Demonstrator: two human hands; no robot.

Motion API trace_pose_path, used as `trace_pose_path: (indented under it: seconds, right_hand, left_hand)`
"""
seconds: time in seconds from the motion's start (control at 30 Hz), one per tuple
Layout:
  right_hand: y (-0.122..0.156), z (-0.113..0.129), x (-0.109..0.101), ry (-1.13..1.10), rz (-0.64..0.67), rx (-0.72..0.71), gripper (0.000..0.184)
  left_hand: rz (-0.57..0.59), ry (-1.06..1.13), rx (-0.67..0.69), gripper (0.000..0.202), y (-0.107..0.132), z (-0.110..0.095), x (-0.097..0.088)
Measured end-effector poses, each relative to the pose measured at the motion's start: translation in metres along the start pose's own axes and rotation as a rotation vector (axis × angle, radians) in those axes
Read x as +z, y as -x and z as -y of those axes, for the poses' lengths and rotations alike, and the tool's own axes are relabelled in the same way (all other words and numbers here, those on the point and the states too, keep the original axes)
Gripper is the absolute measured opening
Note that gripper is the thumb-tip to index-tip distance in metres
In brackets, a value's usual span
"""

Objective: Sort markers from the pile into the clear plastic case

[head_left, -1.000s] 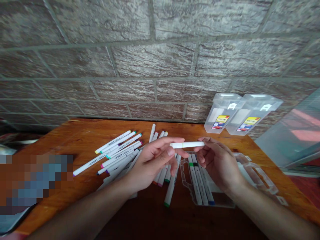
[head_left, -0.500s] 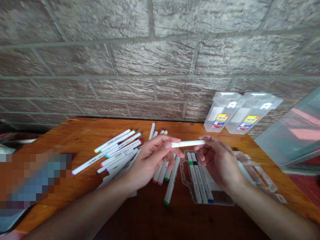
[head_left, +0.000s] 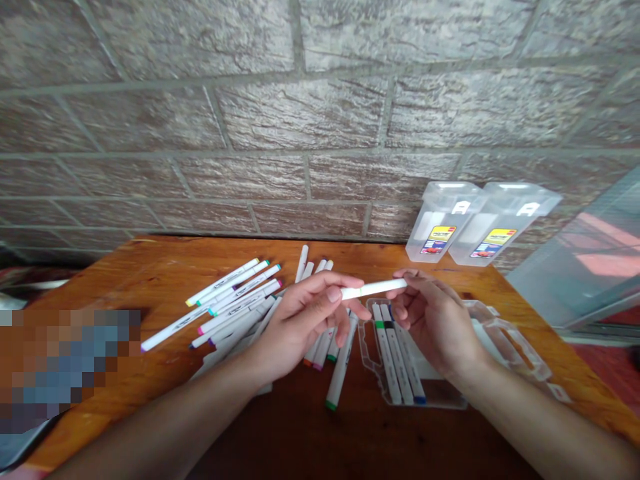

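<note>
Both hands hold one white marker (head_left: 377,288) between them, above the table. My left hand (head_left: 305,317) pinches its left end between thumb and fingers. The fingers of my right hand (head_left: 435,313) are closed on the other end. Below the right hand lies an open clear plastic case (head_left: 447,398) with several white markers (head_left: 400,367) side by side in its left part; green, black and blue bands show on them. Loose white markers with coloured ends (head_left: 235,303) are spread under and left of my left hand, which hides some of them. A green-ended marker (head_left: 341,367) lies between the hands.
Two clear plastic cases with labels (head_left: 435,230) stand upright at the back right, against the stone-block wall (head_left: 320,113). The wooden table (head_left: 125,287) carries everything. A blurred-out patch (head_left: 75,367) covers something dark-edged at the left.
The view has shifted slightly. The held marker tilts a little more, its right end higher. Both hands keep their grip on it.
</note>
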State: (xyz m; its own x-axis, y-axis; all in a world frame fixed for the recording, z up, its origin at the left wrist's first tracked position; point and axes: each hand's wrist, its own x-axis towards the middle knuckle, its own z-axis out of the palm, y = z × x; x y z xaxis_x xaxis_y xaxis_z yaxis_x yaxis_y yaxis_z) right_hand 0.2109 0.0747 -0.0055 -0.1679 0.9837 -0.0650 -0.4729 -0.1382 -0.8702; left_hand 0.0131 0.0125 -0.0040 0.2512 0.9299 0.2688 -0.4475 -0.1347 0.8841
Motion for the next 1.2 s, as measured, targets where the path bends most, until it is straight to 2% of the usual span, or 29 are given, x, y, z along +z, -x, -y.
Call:
trace_pose_path:
  seconds: [0.5,0.87,1.07,1.2]
  right_hand:
    - [-0.001,0.0,0.0,-0.005,-0.009,-0.003,0.017]
    - [-0.004,0.0,-0.001,0.02,-0.045,-0.022,0.016]
    - [-0.002,0.001,0.001,0.045,-0.049,-0.039,0.017]
    - [0.0,0.002,0.003,0.064,-0.052,-0.058,0.018]
  left_hand:
    - [-0.023,-0.165,0.043,0.024,0.0,0.001,-0.002]
    - [-0.219,-0.454,0.111,0.024,0.002,-0.005,0.008]
    - [-0.343,-0.453,0.099,0.028,-0.003,-0.003,0.006]
    - [-0.365,-0.445,0.093,0.03,-0.004,-0.002,0.004]
